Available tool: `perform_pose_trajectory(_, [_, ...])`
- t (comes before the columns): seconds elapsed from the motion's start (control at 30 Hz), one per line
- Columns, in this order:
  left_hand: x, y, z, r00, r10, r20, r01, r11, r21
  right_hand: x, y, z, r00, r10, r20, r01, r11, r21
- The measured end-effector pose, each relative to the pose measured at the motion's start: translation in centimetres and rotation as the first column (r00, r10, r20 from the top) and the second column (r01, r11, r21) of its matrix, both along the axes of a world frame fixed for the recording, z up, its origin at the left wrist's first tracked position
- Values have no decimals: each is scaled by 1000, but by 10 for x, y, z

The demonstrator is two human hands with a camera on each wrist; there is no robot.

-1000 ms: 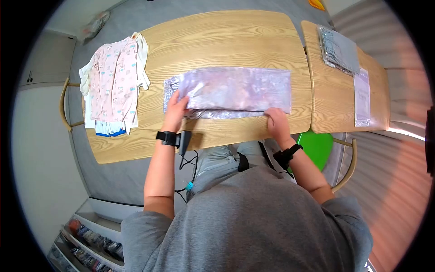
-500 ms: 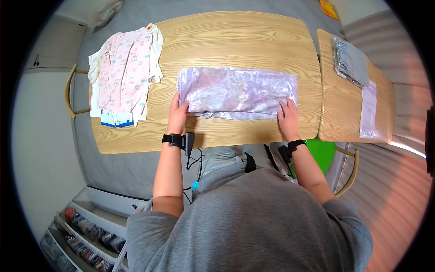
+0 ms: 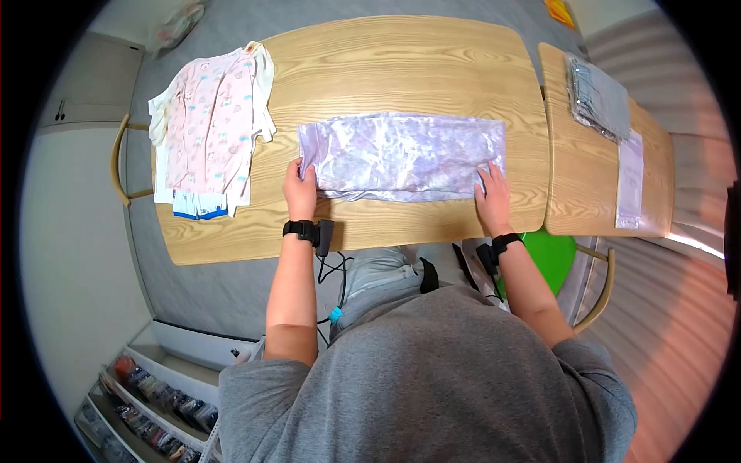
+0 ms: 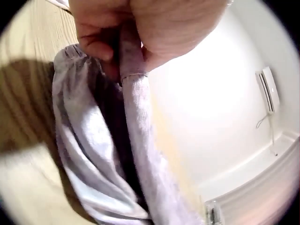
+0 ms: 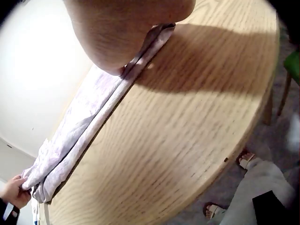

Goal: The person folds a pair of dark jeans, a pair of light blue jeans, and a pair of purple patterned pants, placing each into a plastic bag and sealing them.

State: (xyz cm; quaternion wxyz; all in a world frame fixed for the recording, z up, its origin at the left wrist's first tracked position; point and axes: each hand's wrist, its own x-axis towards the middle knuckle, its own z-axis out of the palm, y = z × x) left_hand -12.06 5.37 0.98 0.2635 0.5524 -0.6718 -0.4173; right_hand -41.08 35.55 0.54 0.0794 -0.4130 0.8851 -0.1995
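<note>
A shiny lavender tie-dye garment (image 3: 401,154), folded into a long strip, lies across the table in front of me. My left hand (image 3: 299,189) pinches its left end; in the left wrist view the thumb and fingers of that hand (image 4: 140,28) hold the upper layer's edge raised over the gathered lower layer (image 4: 84,136). On the strip's right end rests my right hand (image 3: 494,197), fingers spread and fairly straight. Seen from the right wrist, the folded garment (image 5: 89,112) shows two stacked layers along its near edge, and that hand's fingertips are mostly hidden behind the palm.
A pink printed top (image 3: 212,116) lies over white clothes with blue-edged fabric (image 3: 199,204) at the table's left. On the side table (image 3: 579,185) to the right are a bagged grey garment (image 3: 598,100) and a lavender packet (image 3: 630,181). A green seat (image 3: 544,266) stands below.
My right hand has moved from the near edge onto the garment's right end and spread its fingers. The left hand has shifted to the left end, lifting its edge. The upper layer lies smoother.
</note>
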Motion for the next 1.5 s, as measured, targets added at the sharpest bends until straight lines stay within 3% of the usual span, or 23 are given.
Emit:
perform_pose_trajectory(0.07, [1,0,0,999,-26,-21,26,1000,7,0,0,0,1000,6,-7,-6,1000,-1])
perform_pose_trajectory(0.13, [2,1,-5,913,76,401,35,965,-260,0,0,2,1000,10,-5,-11,1000,-9])
perform_pose_trajectory(0.27, [8,-14,-25,883,36,468,98,961,-260,-3,3,1,1000,31,-1,-31,999,-17])
perform_pose_trajectory(0.33, [10,-24,-31,916,-125,381,153,987,-44,-6,4,0,1000,22,-10,-22,999,-29])
perform_pose_trajectory(0.4, [5,-23,-20,910,-133,392,143,990,4,-8,2,1,1000,13,-17,-14,999,-45])
perform_pose_trajectory(0.5, [2,-29,-8,821,-344,455,240,932,273,-7,-11,11,991,-121,-57,123,992,35])
perform_pose_trajectory(0.53, [2,-27,-7,819,-348,457,243,931,272,0,-23,16,992,-101,-79,95,992,-77])
perform_pose_trajectory(0.57, [4,-26,-10,871,-318,373,225,936,272,9,-36,24,991,-84,-103,64,980,-188])
perform_pose_trajectory(0.63, [5,-22,-9,912,-291,290,213,938,272,30,-60,33,991,99,-93,-110,986,-126])
perform_pose_trajectory(0.7, [6,-16,-2,975,-214,61,172,898,405,57,-77,32,977,159,-140,-169,984,-63])
perform_pose_trajectory(0.73, [6,-13,4,973,-222,63,178,898,402,64,-81,33,956,227,-184,-230,973,6])
perform_pose_trajectory(0.83, [5,-9,20,975,-65,-213,181,788,588,73,-74,3,960,250,-129,-244,968,63])
perform_pose_trajectory(1.0, [-29,8,83,933,-70,-352,265,797,543,67,-75,13,976,208,64,-207,978,-14])
perform_pose_trajectory(1.07, [-53,20,109,944,-198,-264,292,875,387,54,-72,23,973,177,146,-168,983,-68])
perform_pose_trajectory(1.13, [-81,36,123,941,-251,-228,312,905,291,37,-64,28,912,186,365,-56,939,-338])
perform_pose_trajectory(1.2, [-115,59,133,929,-365,-55,369,920,134,22,-58,37,952,118,283,-7,931,-364])
perform_pose_trajectory(1.23, [-133,74,136,919,-394,-24,394,913,103,12,-54,43,805,97,585,146,923,-356])
perform_pose_trajectory(1.27, [-151,89,137,907,-422,8,420,904,75,2,-50,46,566,87,820,288,911,-296])
perform_pose_trajectory(1.33, [-182,113,100,847,-529,49,529,848,20,-22,-45,34,509,110,854,294,910,-292])
perform_pose_trajectory(1.4, [-207,143,77,817,-576,33,571,815,100,-37,-37,37,50,35,998,434,899,-54])
perform_pose_trajectory(1.47, [-218,163,55,735,-678,25,656,720,229,-39,-36,22,3,-26,1000,504,863,21])
perform_pose_trajectory(1.5, [-221,166,40,693,-721,-15,689,656,309,-42,-35,-3,100,-34,994,550,834,-26])
